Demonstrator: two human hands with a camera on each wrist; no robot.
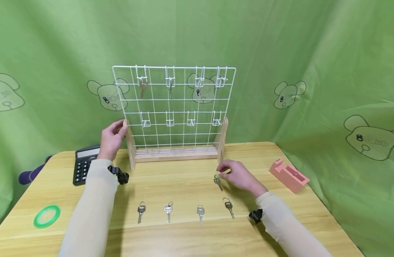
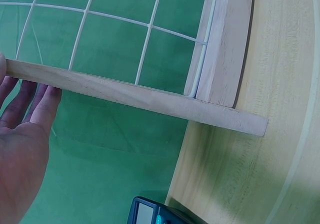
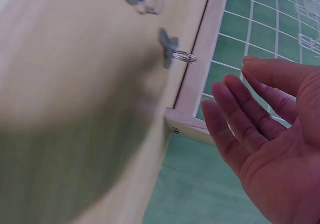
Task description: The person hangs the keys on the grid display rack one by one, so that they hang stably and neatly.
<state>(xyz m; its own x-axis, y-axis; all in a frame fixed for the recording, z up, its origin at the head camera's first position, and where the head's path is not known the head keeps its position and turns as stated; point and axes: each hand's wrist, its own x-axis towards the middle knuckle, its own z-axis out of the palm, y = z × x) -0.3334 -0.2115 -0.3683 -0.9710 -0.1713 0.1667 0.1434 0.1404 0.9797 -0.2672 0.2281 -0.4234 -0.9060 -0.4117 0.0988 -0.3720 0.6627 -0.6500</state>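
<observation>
Head view, grid rack: a white wire grid rack (image 1: 176, 99) stands upright between wooden posts on a pale wooden crossbar (image 1: 176, 156); two rows of four wire hooks (image 1: 170, 124) hang on it.
Head view, hung keys: a copper-coloured key (image 1: 143, 88) and a slim key (image 1: 170, 92) hang from the two leftmost hooks of the upper row.
Head view, left hand: the left hand (image 1: 112, 140) pinches the left post (image 1: 130, 148) near its top.
Head view, right hand: the right hand (image 1: 237, 175), its fingers loosely bent, is just beside a ringed key (image 1: 218, 184) in front of the right post (image 1: 221, 141).
Head view, key row: four metal keys (image 1: 168, 210) with rings lie spaced out on the wood-grain table (image 1: 171, 242).
Head view, table edges: a black calculator (image 1: 82, 167), its markings too small to read, a green tape roll (image 1: 38, 221) and a blocky pink tape dispenser (image 1: 289, 177).
Head view, writing: bear heads printed on the creased green curtain (image 1: 264, 46) carry lettering too faint to read surely.
Left wrist view, grip: the thumb lies on one side of the smooth, squared post, the fingers on the other.
Right wrist view, gap: thumb and fingers are moderately apart, holding nothing; the ringed key is near the fingertips, not touching.
</observation>
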